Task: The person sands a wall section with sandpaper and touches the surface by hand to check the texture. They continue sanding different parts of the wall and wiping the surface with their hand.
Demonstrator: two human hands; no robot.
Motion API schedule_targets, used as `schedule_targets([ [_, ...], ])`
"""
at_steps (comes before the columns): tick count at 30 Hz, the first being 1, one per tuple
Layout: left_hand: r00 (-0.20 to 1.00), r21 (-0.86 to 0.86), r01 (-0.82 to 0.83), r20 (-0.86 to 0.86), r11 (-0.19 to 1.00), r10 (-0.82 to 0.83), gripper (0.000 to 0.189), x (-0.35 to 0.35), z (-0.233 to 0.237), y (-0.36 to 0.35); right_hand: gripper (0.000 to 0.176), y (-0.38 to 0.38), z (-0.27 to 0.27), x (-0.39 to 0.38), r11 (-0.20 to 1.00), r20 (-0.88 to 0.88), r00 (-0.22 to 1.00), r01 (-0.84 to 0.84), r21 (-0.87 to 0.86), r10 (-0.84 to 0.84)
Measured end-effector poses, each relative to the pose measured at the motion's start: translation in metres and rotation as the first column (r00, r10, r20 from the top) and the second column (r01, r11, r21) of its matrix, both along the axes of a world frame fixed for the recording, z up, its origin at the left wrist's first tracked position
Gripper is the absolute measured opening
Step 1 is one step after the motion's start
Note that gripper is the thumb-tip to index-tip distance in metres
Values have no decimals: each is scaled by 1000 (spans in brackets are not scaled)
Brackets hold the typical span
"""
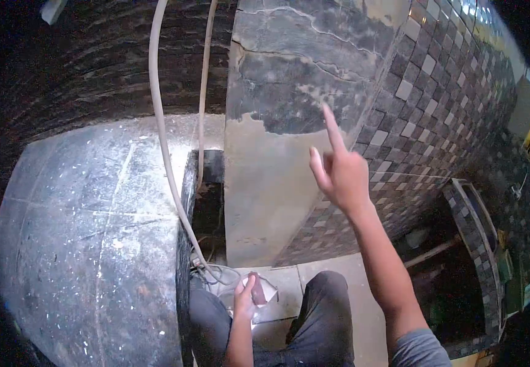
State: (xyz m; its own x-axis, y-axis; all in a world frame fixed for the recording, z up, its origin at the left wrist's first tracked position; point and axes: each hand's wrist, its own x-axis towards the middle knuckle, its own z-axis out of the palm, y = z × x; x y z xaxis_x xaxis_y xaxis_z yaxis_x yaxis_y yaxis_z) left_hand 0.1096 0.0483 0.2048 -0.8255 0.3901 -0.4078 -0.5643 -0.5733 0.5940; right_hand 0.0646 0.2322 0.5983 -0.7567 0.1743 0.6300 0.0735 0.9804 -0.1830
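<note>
My right hand (pixel 344 174) is raised in front of the wall panel (pixel 265 177), its index finger and thumb stretched out and the other fingers curled, with nothing held. The panel's upper part is dark and cracked, its lower part smooth and beige. Low between my knees, my left hand (pixel 244 300) grips a reddish-brown block (pixel 258 290). A pale, flat, angular piece (pixel 269 290) lies beside or behind the block; whether my hand holds it too is unclear.
A speckled dark slab (pixel 93 244) fills the left. Pale hoses (pixel 156 79) hang from above and run down near my left hand. Mosaic tiles (pixel 424 110) cover the wall at right, above a dark tiled-edge opening (pixel 448 275). Floor tiles (pixel 363 293) show below.
</note>
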Motion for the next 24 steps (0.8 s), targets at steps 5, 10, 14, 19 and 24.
schedule_targets([
  [5, 1000, -34, -4, -19, 999, 3, 31, -1, 4, 4, 91, -2, 9, -43, 983, -130, 987, 116, 145, -97],
  [10, 1000, -36, 6, -22, 999, -7, 31, -2, 13, 1, 96, -6, -22, -47, 989, -109, 988, 117, 86, -107],
  [14, 1000, -71, 8, -21, 997, -10, 29, -2, 12, 4, 98, -9, -55, -43, 985, -20, 989, 149, 83, -148],
  [19, 999, -53, 11, -44, 999, -13, 28, 1, 22, 5, 98, -14, -88, -35, 981, 44, 985, 161, 109, -166],
  [24, 999, -72, 16, -27, 997, -18, 27, 1, 30, 3, 99, -18, -122, -25, 987, 124, 982, 134, 90, -145],
])
